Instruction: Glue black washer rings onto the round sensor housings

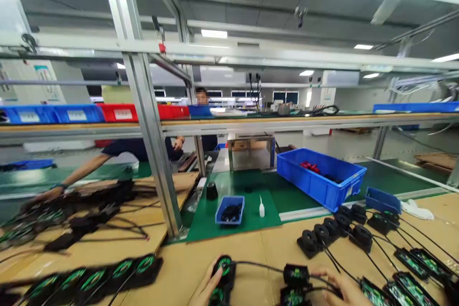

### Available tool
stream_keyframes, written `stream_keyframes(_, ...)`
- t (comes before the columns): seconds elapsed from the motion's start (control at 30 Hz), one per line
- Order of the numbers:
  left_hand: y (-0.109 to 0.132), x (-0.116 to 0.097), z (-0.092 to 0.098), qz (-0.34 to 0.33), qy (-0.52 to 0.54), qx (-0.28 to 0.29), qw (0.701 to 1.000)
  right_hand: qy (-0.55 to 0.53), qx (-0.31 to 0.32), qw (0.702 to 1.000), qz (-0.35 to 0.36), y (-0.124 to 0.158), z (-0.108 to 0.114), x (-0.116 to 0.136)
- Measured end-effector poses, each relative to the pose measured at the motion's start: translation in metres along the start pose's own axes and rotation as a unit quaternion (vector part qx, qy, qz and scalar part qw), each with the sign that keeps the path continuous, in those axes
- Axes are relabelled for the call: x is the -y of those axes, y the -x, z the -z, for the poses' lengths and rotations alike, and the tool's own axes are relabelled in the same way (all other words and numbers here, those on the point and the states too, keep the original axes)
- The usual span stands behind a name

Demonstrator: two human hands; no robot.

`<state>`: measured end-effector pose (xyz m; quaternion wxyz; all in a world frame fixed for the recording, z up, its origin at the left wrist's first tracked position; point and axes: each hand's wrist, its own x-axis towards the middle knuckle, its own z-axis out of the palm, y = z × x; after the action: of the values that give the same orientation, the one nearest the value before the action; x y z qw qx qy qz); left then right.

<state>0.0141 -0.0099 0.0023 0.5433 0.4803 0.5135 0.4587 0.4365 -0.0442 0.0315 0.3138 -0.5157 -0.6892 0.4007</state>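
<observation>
At the bottom centre my left hand is closed on a black round housing with a green circuit board in it, the thumb on its side. A second such housing lies against the first. A black cable runs right from the upper housing to a small black box with a green board, with another box just below. My right hand is closed around black cable beside these boxes; its lower part is cut off by the frame edge.
Rows of black housings lie left, more black ring parts and green boards right. On the green mat are a blue tray, a small bottle and a black cup. A blue bin stands behind; a co-worker's arm reaches left.
</observation>
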Motion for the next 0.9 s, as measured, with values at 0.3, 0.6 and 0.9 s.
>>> stream_keyframes(0.3, 0.031, 0.016, -0.069, 0.012, -0.025, -0.076, 0.997, 0.22, -0.086, 0.971, 0.036, 0.004, 0.004, -0.016)
stream_keyframes(0.6, -0.076, -0.069, 0.013, -0.214, -0.357, -0.06, 0.907, 0.134, -0.054, 0.988, 0.049, -0.157, -0.02, 0.029)
stream_keyframes(0.9, -0.189, -0.102, 0.03, -0.275, -0.617, 0.076, 0.733, 0.134, -0.064, 0.989, -0.014, -0.266, -0.057, 0.008)
